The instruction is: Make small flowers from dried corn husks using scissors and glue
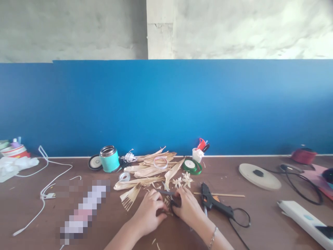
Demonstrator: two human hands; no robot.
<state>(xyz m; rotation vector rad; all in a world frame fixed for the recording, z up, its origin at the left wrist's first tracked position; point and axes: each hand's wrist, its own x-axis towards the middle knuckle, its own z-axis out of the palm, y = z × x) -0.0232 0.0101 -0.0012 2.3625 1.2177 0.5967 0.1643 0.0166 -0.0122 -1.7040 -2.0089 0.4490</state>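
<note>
My right hand (186,203) is wrapped round dark-handled scissors (174,207) low over the brown table. Close beside it, my left hand (151,211) has its fingers curled inward near the blades; anything between its fingertips is too small to tell. Dried corn husks (151,169) lie spread beyond both hands. One husk cut into a fringe (130,197) rests left of my left hand. Pale husk flowers (186,179) sit just beyond my right hand, and small cut scraps lie between the hands.
A black glue gun (217,205) and a thin wooden stick (231,195) lie to the right. Behind are a turquoise jar (109,160), green ribbon (191,166) and a white cup with tools (198,155). White cables (43,194) run at left; a power strip (304,218) is at right.
</note>
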